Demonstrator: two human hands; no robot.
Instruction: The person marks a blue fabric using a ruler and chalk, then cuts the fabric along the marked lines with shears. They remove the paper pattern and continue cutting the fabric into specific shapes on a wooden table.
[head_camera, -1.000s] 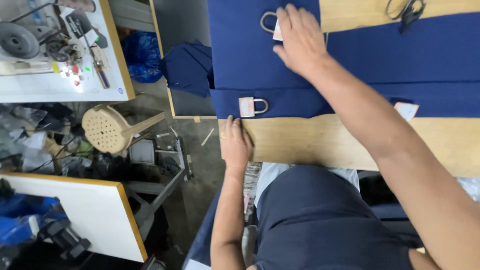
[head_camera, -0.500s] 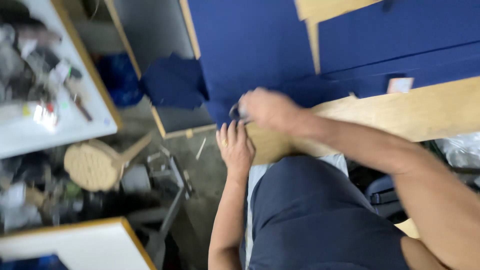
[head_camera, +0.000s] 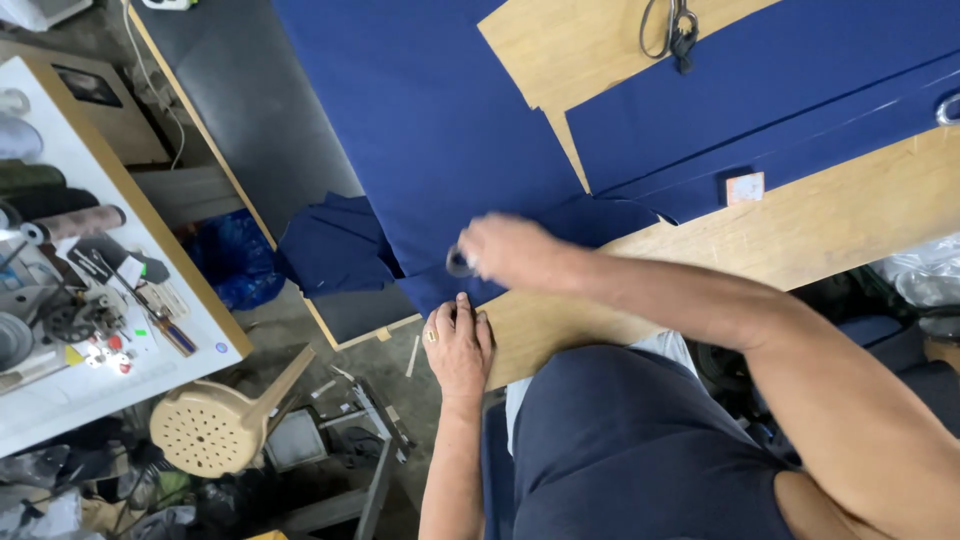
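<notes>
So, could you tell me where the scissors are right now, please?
In the head view, the scissors lie at the top edge, right of centre, on the bare wooden tabletop between blue fabric pieces, far from both hands.

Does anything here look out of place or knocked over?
Yes: a cream plastic stool lies tipped on its side on the floor, among scattered scraps. Some loose blue fabric pieces hang off the table edge. The cloth on the table itself lies flat.
</notes>
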